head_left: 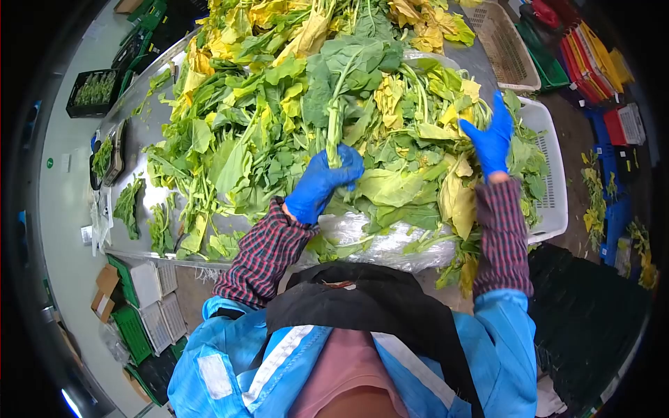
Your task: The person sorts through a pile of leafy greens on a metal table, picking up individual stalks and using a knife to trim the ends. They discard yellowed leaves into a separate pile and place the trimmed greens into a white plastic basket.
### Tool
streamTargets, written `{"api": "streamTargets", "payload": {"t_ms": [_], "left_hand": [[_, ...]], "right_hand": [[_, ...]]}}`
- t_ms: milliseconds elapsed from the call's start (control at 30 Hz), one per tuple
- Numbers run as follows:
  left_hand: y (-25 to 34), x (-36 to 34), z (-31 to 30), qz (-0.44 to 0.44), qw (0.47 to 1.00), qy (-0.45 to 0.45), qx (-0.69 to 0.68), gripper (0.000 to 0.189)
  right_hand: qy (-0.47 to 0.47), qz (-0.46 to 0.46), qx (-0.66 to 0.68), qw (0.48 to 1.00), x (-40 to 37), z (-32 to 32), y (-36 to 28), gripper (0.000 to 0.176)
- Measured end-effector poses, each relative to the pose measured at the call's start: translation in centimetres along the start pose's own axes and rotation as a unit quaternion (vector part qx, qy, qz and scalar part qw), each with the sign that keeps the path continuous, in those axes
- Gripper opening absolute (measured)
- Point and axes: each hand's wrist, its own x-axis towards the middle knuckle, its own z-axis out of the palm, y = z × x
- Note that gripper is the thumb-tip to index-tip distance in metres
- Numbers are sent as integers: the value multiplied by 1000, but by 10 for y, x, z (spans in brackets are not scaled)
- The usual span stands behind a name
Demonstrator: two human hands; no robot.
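Note:
My left hand (324, 182), in a blue glove, is closed around the pale stems of a leafy green stalk (336, 104), whose broad dark leaves point away from me. Over the right side of the heap, my right hand (492, 137), also gloved in blue, has its thumb and fingers spread and holds nothing. Beneath and around both hands lies a big pile of green and yellow leaves (258, 153) on a metal table (136, 209). Clear plastic wrap (411, 249) shows at the near edge of the pile.
A white crate (552, 174) with leaves in it stands right of the table, with a beige basket (505, 45) beyond. Black trays of greens (94, 93) are at the left. Green and white crates (143, 306) stand lower left. Colored crates (592, 59) are stacked upper right.

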Motion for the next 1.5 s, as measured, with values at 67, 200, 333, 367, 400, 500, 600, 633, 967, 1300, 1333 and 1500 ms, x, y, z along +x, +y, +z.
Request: {"api": "streamTargets", "payload": {"t_ms": [67,200,333,367,400,500,600,633,967,1300,1333,1500], "left_hand": [[1,15,-1,30,997,65,30,19],[-21,42,-47,41,969,228,91,19],[-18,44,-62,44,969,240,50,25],[-19,45,-64,38,969,240,52,24],[-20,48,-66,33,969,241,53,23],[-19,49,-65,40,969,242,6,22],[-15,49,-64,28,971,236,7,23],[-13,49,-62,30,970,241,4,23],[-14,51,-63,20,976,218,17,24],[-11,46,-62,27,976,216,-1,27],[-11,45,-60,32,974,222,-11,27],[-15,48,-62,31,974,224,4,28]], "right_hand": [[-115,155,-107,975,5,33,-20,109],[-160,187,-89,965,0,66,61,123],[-227,270,28,935,1,40,104,86],[-186,225,48,955,-4,33,106,85],[-190,231,33,954,0,28,118,82],[-145,179,107,967,11,-3,137,71],[-154,190,165,955,45,-42,156,70],[-149,195,123,962,53,-59,148,69],[-53,51,-238,968,77,-107,195,76],[-103,-25,64,992,15,-1,97,83],[-125,51,157,978,19,-17,106,78],[-125,361,307,871,43,-124,138,42]]}}
